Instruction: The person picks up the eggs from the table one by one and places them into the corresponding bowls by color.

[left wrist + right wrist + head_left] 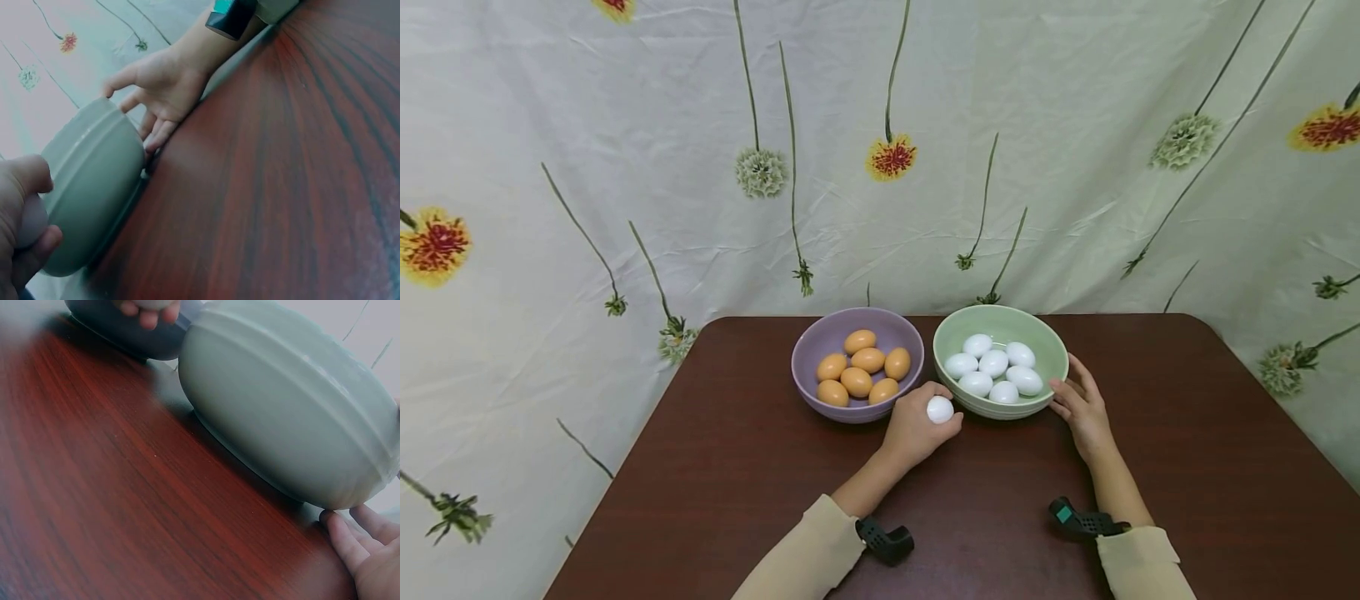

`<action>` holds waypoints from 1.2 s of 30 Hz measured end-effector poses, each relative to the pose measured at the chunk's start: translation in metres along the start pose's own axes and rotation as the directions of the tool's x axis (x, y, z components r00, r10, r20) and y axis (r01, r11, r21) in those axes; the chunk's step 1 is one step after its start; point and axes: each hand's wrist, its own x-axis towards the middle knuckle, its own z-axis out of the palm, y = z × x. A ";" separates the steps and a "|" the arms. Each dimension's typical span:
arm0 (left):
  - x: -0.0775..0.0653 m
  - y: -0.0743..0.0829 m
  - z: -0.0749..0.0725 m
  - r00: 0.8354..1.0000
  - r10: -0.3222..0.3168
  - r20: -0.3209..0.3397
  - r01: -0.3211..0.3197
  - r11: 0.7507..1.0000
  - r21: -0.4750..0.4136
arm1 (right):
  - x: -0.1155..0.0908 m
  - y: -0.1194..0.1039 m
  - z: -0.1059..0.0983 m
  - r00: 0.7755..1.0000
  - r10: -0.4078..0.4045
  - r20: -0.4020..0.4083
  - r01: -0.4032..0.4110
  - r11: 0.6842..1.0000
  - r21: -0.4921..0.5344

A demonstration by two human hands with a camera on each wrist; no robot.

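My left hand (917,425) grips a white egg (940,409) between thumb and fingers, just in front of the gap between the two bowls. A green bowl (1052,346) with several white eggs (993,364) inside stands on the right. At that bowl's right side is my right hand (1084,408), its thumb and fingers spread round the rim and outer wall; in the right wrist view some fingertips (340,534) reach low near the base. Beside it on the left, a purple bowl (805,367) contains several brown eggs (856,382).
Both bowls stand near the back of a dark reddish-brown table (737,467). A white cloth (662,125) printed with flowers hangs behind the table. Black bands (886,542) are worn at both wrists, beside light sleeves (812,550).
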 end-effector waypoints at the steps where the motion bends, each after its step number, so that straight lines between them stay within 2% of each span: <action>1: 0.001 0.001 -0.001 1.000 0.010 -0.007 -0.010 0.999 -0.031 | 0.000 0.000 0.000 1.000 -0.001 0.001 0.001 1.000 0.000; 4: 0.003 0.005 -0.002 0.999 0.049 -0.024 -0.050 0.995 -0.089 | 0.000 0.000 0.000 1.000 -0.008 0.003 0.008 1.000 0.001; 8: 0.008 0.010 -0.004 0.995 0.086 -0.048 -0.091 0.988 -0.123 | 0.000 0.001 -0.001 1.000 -0.013 0.004 0.013 1.000 0.006; 15: 0.020 0.023 -0.007 0.997 0.064 -0.044 -0.070 0.982 -0.177 | 0.000 0.002 -0.001 1.000 -0.011 0.001 0.011 1.000 0.005; 22: 0.031 0.032 -0.007 0.994 0.088 -0.062 -0.098 0.979 -0.181 | 0.000 0.001 -0.001 1.000 -0.009 0.006 0.009 1.000 0.005; 28: 0.038 0.036 -0.004 0.997 0.041 -0.063 -0.053 0.981 -0.187 | -0.001 0.002 -0.001 1.000 -0.022 0.009 0.022 1.000 0.008; 36: 0.049 0.043 -0.001 1.000 0.015 -0.012 -0.018 0.973 -0.230 | 0.000 0.001 -0.001 1.000 -0.017 0.003 0.017 1.000 0.006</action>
